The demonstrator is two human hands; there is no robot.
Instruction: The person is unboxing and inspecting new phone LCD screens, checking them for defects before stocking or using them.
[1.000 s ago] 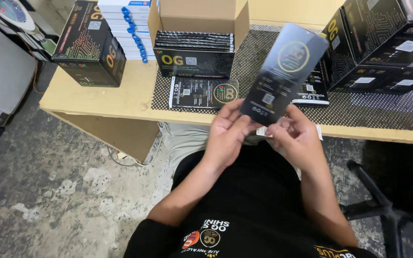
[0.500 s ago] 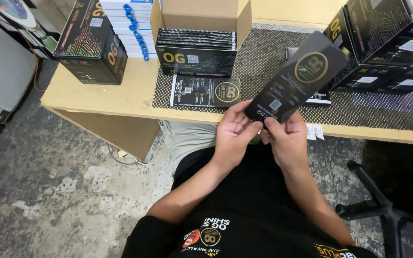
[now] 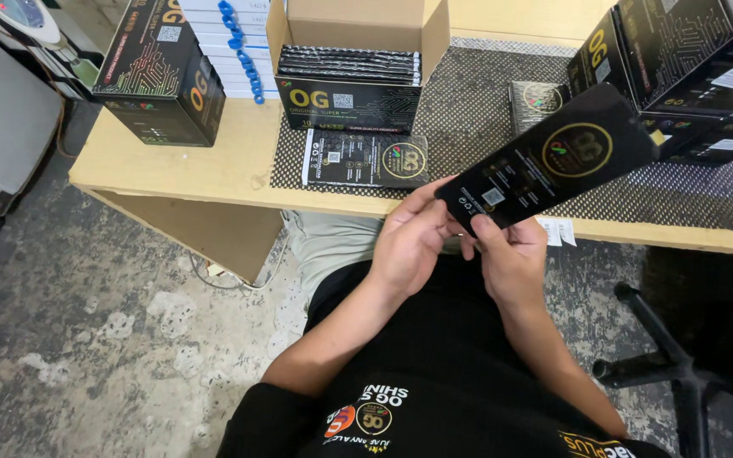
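Flat black packet (image 3: pixel 549 161) tipped further right since half second ago, now lying lower, near level, above table edge; both hands lower too
Wooden table (image 3: pixel 214 170) with dark mesh mat (image 3: pixel 468 119)
Large black boxes far right (image 3: pixel 680 59), one far left (image 3: pixel 159 72)
Open cardboard carton (image 3: pixel 358 34), black packets stacked inside
One packet flat on mat (image 3: pixel 365 159), gold round emblem
Left hand (image 3: pixel 409 242) and right hand (image 3: pixel 511 259) both closed on held packet's lower end

Even, bright overhead light — soft shadows, sharp focus, edges slightly bowed.
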